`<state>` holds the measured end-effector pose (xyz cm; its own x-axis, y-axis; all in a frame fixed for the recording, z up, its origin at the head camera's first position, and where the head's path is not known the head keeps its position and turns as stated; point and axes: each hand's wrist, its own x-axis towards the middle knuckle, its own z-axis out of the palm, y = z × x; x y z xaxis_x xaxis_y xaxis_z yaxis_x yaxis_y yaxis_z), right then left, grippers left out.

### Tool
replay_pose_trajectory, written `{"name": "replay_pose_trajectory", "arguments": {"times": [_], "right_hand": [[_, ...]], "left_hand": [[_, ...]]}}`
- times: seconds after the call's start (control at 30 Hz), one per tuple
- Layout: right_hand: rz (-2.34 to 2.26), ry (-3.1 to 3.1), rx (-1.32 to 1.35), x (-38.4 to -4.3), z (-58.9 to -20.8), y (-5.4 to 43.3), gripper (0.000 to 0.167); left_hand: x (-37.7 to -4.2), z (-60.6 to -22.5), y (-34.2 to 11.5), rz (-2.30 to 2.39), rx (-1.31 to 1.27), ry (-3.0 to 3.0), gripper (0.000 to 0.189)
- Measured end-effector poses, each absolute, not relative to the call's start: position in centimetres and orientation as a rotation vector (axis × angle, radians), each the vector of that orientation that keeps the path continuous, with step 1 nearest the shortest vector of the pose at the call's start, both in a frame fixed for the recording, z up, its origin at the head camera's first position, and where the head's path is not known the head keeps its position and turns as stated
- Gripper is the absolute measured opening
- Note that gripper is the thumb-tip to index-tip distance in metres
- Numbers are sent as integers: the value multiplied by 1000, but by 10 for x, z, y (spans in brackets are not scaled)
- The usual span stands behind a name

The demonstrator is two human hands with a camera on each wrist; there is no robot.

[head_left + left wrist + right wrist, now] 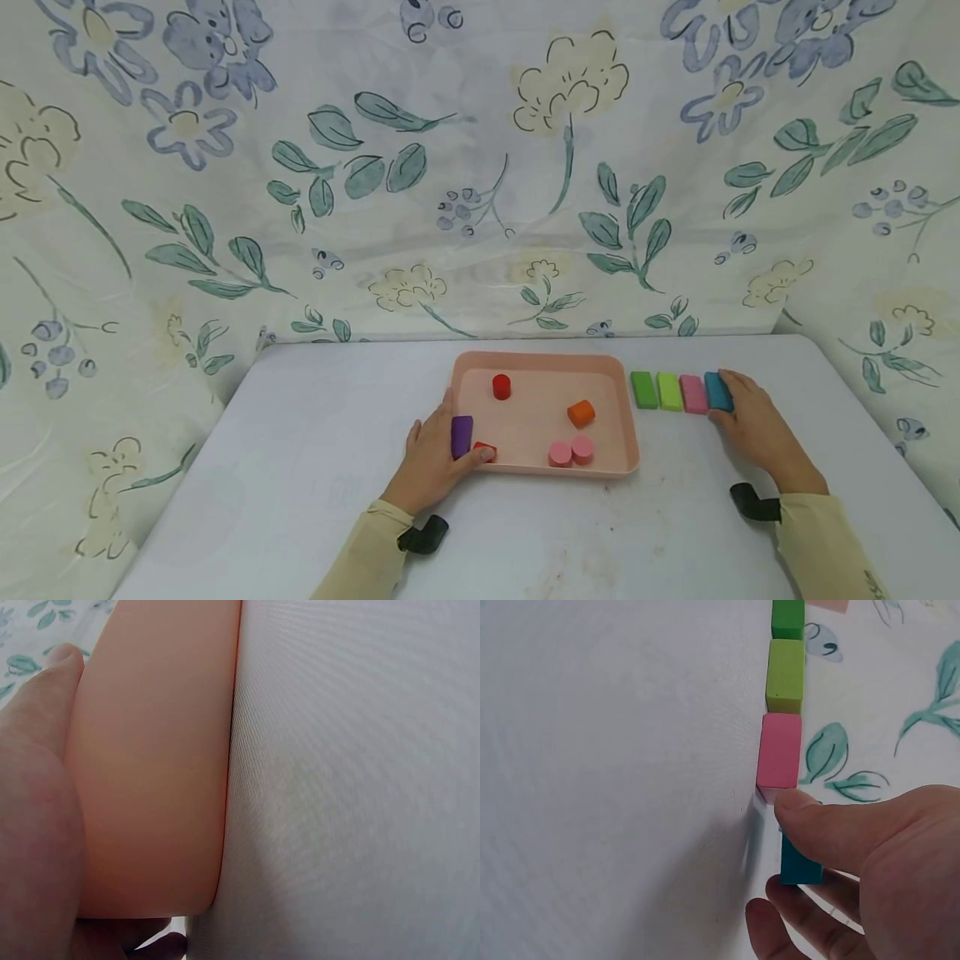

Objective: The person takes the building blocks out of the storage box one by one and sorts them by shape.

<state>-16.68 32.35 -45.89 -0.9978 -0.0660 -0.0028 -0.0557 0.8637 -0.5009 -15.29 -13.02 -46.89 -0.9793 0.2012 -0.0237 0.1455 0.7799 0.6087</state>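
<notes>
From here the two hands are well apart: the left hand [429, 458] grips the near left corner of the peach-coloured tray [525, 421], thumb over the rim, while the right hand [761, 425] pinches the blue block [717, 390] at the right end of the row, just beside the pink block [693, 394]. The thumb hides whether those two touch. I'd say a light pinch by the block's sides serves best, with fingertips clear of its neighbour and the tray held steady, lest the loose pieces roll.
</notes>
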Motion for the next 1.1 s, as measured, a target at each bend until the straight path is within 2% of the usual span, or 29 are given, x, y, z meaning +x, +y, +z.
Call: {"name": "replay_pose_trajectory", "arguments": {"times": [1.1], "right_hand": [[-732, 2982, -92, -173, -464, 327, 63]], "left_hand": [[-152, -470, -131, 995, 304, 2884, 114]]}}
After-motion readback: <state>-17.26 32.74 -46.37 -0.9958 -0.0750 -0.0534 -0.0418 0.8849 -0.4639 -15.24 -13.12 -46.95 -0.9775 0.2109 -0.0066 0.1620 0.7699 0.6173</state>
